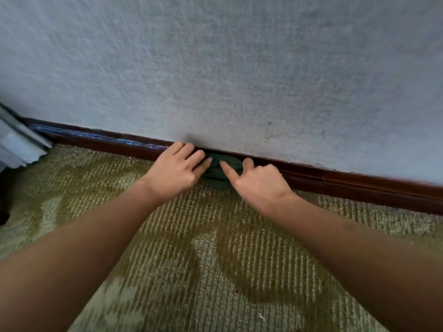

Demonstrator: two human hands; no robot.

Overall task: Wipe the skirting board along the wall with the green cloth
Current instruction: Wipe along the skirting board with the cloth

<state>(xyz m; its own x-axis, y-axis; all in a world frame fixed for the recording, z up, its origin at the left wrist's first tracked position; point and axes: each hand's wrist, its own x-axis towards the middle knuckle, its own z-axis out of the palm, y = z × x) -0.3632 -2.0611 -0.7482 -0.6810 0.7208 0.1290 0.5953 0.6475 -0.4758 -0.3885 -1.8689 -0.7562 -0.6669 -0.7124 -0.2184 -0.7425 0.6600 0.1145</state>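
Two hands at skirting board point(359, 185), on bunched green cloth point(217, 174): left hand point(177, 168) fingers point(189, 152) straight, pressing; right hand point(260, 182) thumb and forefinger pinching it.

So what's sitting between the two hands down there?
A bunched dark green cloth against the dark brown wooden skirting board, per the head view.

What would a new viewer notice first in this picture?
At mid-frame, the left hand presses and the right hand pinches a bunched green cloth against the dark brown skirting board. Above is a pale textured wall, and below is a patterned greenish carpet.
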